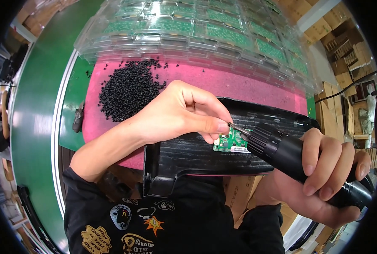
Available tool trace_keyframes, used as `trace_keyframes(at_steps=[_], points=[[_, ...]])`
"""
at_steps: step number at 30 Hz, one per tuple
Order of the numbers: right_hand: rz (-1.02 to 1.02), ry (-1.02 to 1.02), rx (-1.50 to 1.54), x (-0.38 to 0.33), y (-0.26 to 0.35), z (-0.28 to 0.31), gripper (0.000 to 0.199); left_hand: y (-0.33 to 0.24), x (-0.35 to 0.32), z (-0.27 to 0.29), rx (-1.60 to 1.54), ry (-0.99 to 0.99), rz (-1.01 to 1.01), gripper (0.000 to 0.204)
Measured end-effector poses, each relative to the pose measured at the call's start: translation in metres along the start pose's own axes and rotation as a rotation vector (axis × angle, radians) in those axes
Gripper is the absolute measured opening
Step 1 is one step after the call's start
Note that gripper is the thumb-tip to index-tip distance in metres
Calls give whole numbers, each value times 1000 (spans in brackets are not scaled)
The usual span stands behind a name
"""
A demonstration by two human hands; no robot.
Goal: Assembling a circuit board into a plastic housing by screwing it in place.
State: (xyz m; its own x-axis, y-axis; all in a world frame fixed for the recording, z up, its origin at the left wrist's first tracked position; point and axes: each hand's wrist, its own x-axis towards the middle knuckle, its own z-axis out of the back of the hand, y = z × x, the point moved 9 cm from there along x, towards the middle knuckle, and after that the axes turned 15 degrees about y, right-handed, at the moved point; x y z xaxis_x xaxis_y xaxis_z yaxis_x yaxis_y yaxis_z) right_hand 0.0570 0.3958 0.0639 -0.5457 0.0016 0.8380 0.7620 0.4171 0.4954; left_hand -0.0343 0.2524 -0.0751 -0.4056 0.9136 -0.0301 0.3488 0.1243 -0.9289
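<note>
My right hand wraps round a black electric screwdriver, its bit pointing left. My left hand is closed in a pinch at the bit's tip, on what looks like a small black screw, mostly hidden by the fingertips. Just beneath lies a green circuit board with a white label, partly covered by the fingers and the tool. It rests in a black plastic housing in front of me.
A heap of small black screws sits on the pink mat, beyond my left forearm. Stacked clear plastic trays holding green boards stand at the back. A green conveyor surface runs along the left; cardboard boxes are at right.
</note>
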Motion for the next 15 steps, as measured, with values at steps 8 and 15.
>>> trace_keyframes(at_steps=[8, 15], points=[[-82, -15, 11, -9, 1, 12, 42, 9, 4, -9, 93, 77, 63, 12], [-311, 91, -113, -21, -12, 51, 50, -7, 0, -12, 839, -78, 49, 11]])
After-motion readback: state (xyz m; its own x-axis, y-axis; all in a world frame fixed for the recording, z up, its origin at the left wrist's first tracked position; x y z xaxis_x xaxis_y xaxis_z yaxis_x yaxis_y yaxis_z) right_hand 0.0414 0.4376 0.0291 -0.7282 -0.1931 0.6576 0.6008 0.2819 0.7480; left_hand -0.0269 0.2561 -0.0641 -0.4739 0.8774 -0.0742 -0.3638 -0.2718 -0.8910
